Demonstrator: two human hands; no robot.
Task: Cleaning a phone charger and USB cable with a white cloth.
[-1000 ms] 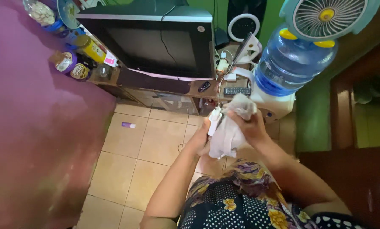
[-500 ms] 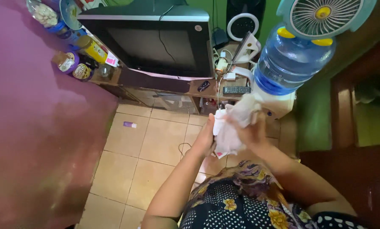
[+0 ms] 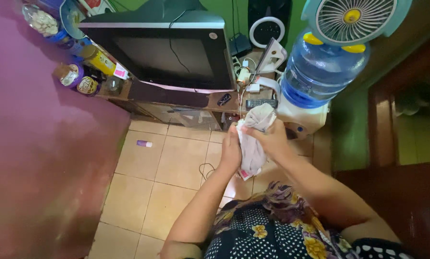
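Note:
A pale grey-white cloth [image 3: 254,139] hangs bunched between both hands in front of my body, above the tiled floor. My left hand [image 3: 230,152] presses against the cloth's left side, fingers wrapped on it. My right hand [image 3: 272,139] grips the cloth's upper right part, just under its crumpled top. Something white and flat looks tucked in the cloth near my left fingers; I cannot tell what it is.
A television [image 3: 164,50] stands on a low wooden stand [image 3: 186,98] with jars [image 3: 75,76] at its left and a remote [image 3: 260,102] at its right. A blue water bottle [image 3: 320,72] on a dispenser carries a small fan [image 3: 351,17]. A small purple tube [image 3: 144,143] lies on the tiles.
The cloth has been gathered tighter and narrower between the hands. My right hand moved slightly up and left over it; the view shifted a little to the right.

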